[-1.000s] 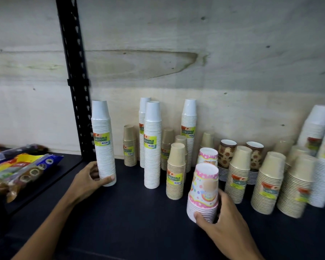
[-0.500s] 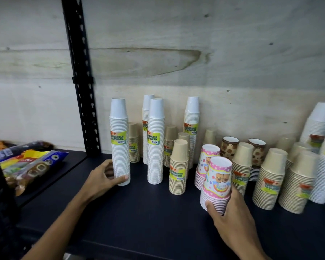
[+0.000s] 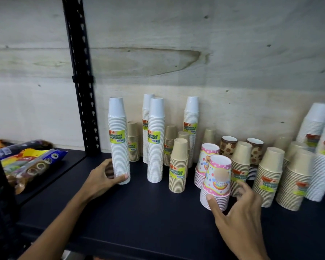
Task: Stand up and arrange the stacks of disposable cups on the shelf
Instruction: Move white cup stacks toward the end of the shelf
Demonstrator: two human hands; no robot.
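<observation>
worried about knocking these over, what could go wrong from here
The tall white stack is held only near its base by the left hand; pushed there, its top could tip.

The right hand has opened, its fingers barely touching the party-print stack, which tilts and crowds the tan stacks; a nudge could topple several.

L hand [image 3: 103, 178]: arm in from lower left, palm curled, thumb forward, fingers wrapped round base of a stack, gripping. R hand [image 3: 238, 209]: arm in from bottom right, fingers spread and loosened, thumb tip touching a stack's lower rims, index lifted; not closed on it.
</observation>
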